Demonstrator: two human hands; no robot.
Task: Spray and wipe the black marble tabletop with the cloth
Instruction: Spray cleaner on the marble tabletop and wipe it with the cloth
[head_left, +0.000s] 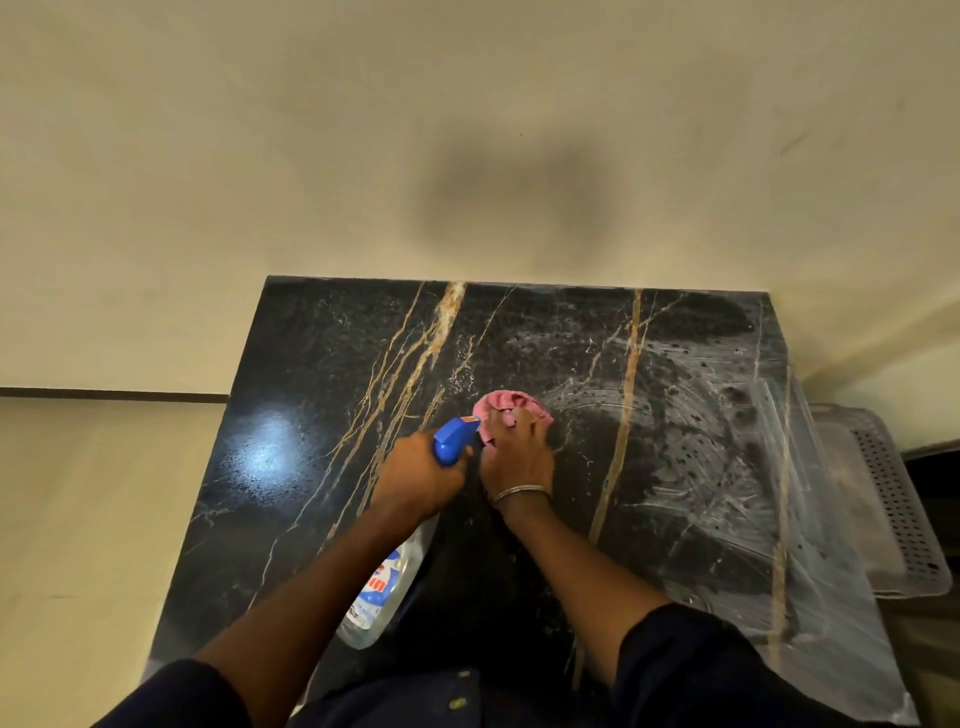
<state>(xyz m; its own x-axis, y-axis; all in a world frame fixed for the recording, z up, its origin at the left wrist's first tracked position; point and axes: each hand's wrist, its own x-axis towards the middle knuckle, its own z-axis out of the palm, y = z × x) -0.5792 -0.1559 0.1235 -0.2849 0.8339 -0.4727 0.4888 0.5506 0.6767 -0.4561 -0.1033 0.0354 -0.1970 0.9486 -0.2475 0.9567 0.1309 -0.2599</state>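
Observation:
The black marble tabletop (322, 395) with gold and white veins fills the lower middle of the head view. My left hand (415, 475) grips a clear spray bottle (382, 592) by its blue trigger head (453, 439), nozzle pointing away from me. Just to its right, my right hand (514, 457) presses a crumpled pink cloth (506, 405) flat on the marble near the centre. Wet white smear streaks and droplets cover the right half of the top (717, 447); the left half looks glossy with a light reflection.
A cream wall (363, 130) rises behind the tabletop's far edge. A grey perforated plastic basket (893, 499) stands off the right edge, lower than the top. A dark strip (104, 395) runs along the wall at left.

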